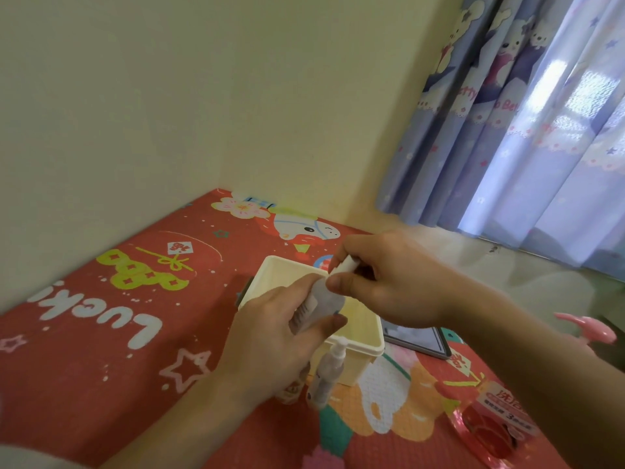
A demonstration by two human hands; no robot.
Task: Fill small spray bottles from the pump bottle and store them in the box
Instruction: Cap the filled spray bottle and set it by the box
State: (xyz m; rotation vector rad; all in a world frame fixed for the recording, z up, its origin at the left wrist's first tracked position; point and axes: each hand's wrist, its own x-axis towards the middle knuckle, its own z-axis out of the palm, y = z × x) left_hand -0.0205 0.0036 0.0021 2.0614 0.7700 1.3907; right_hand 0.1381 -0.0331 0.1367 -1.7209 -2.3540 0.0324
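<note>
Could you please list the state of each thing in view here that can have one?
Small spray bottle: tilted, held over the box.
Left hand: grips the bottle's body.
Right hand: pinches the bottle's white top.
Box: open, no lid on.
Second spray bottle: upright, beside the box.
Pink pump bottle: upright, untouched.
Tablet: lying flat.

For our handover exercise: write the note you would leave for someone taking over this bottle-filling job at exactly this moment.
Left hand grips a small spray bottle by its body, above the cream box.
Right hand pinches the bottle's white spray cap; whether it is going on or coming off cannot be told.
A second small spray bottle stands on the red mat against the box's near side.
The pink pump bottle stands at the right, partly behind the right forearm.
Done: cannot tell; the visible part of the box shows no bottles.
Left: finish the cap, store both bottles.
</note>
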